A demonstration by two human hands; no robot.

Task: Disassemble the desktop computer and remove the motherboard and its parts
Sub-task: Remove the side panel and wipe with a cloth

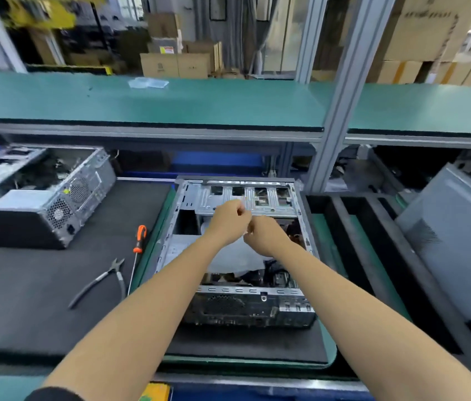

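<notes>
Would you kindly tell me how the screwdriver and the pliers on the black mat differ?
The screwdriver has an orange-and-black handle and a thin straight shaft; the pliers have dark grey handles and two splayed arms. The screwdriver lies nearer the open computer case. Both lie untouched.

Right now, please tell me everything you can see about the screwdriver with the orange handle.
The screwdriver has an orange handle with black grip parts and a thin, bare metal shaft. It lies flat on the dark mat, left of the open computer case, with its handle away from the person and its tip toward them. The shaft runs close along the case's left side. The pliers lie just left of it; whether they touch is unclear. Neither hand touches it.
</notes>
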